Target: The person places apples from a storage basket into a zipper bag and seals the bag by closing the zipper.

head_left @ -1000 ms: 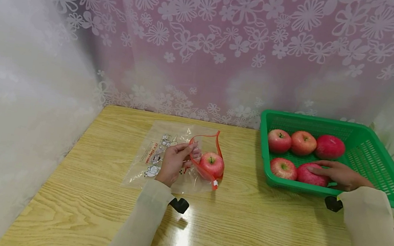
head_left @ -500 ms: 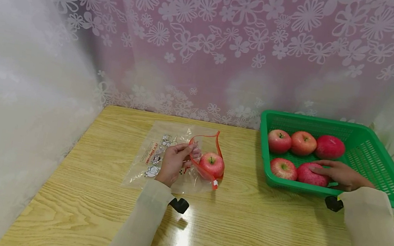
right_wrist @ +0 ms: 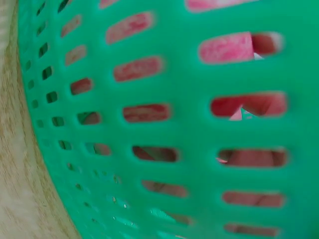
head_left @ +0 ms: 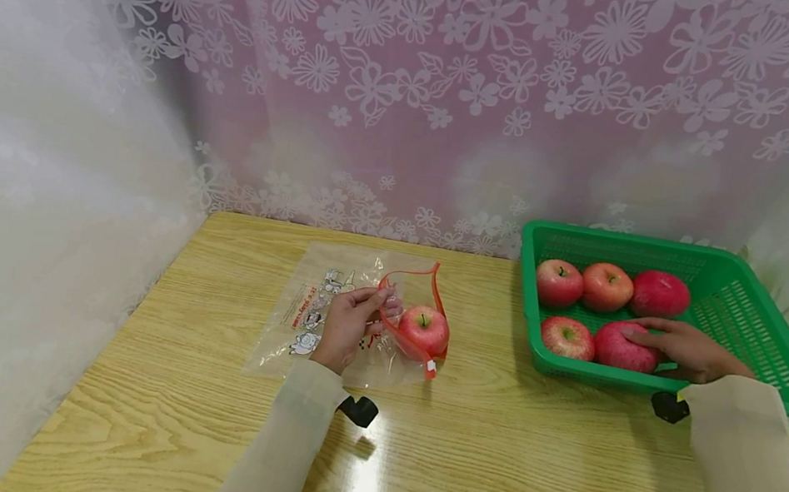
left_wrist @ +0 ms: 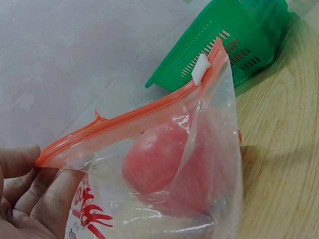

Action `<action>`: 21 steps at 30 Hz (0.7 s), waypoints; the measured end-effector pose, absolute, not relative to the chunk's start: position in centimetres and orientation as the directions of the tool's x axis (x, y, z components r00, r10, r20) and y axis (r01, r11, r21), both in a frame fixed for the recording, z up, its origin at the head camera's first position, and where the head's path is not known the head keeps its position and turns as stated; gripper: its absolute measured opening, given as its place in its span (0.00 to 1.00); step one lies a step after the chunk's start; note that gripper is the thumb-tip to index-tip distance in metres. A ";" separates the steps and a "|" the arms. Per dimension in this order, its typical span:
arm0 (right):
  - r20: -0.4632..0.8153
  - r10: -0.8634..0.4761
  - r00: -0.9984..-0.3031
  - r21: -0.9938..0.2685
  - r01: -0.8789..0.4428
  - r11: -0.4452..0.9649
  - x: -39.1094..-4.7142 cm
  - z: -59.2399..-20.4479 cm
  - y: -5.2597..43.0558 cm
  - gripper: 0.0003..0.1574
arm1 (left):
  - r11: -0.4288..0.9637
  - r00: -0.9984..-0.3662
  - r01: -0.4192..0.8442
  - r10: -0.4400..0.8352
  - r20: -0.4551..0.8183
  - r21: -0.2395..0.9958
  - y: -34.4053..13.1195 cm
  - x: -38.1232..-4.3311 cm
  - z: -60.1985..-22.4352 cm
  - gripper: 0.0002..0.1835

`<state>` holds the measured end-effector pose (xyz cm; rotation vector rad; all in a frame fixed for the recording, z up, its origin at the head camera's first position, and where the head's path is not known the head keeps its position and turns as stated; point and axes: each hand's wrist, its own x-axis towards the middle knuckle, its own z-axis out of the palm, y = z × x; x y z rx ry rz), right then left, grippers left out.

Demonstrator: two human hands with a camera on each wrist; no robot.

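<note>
My left hand (head_left: 349,325) pinches the orange zip edge of a clear zip bag (left_wrist: 149,117) between thumb and fingers. Inside the bag's open mouth sits one red apple (head_left: 424,329), lying on the table. A white slider (left_wrist: 201,69) is near the far end of the zip. Over in the green basket (head_left: 667,249), my right hand (head_left: 690,351) grips a deep pink apple (head_left: 624,346) at the front, thumb on top and fingers around its far side. The right wrist view is mostly filled by the slotted basket wall (right_wrist: 189,134), which hides most of that hand.
Beside the gripped apple lies another apple (head_left: 567,338). Behind them, a row holds a pale red apple (head_left: 559,283), an orange-red apple (head_left: 607,287) and a dark pink apple (head_left: 661,295). The wooden table (head_left: 470,458) meets a flowered curtain (head_left: 413,114) at the back.
The right hand and its apple have shifted very slightly up within the basket. My left hand, the bag and the bagged apple look the same.
</note>
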<state>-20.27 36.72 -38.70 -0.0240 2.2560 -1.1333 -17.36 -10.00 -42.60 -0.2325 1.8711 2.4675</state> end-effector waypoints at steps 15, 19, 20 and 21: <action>-0.467 -0.261 -0.845 -0.779 0.253 0.573 -19.9 -38.4 36.8 0.44 | -0.243 -0.985 -0.128 -0.079 -0.151 0.961 -10.0 -17.5 -42.7 0.15; -0.443 -0.265 -0.856 -0.798 0.242 0.552 -19.8 -38.2 36.8 0.43 | -0.245 -0.986 -0.129 -0.070 -0.150 0.961 -10.1 -17.5 -42.6 0.14; -0.440 -0.267 -0.857 -0.801 0.240 0.548 -19.8 -38.2 36.8 0.43 | -0.248 -0.987 -0.127 -0.065 -0.147 0.960 -10.1 -17.4 -42.6 0.15; -0.437 -0.269 -0.858 -0.804 0.239 0.545 -19.8 -38.2 36.8 0.43 | -0.253 -0.988 -0.127 -0.058 -0.146 0.959 -10.1 -17.4 -42.6 0.15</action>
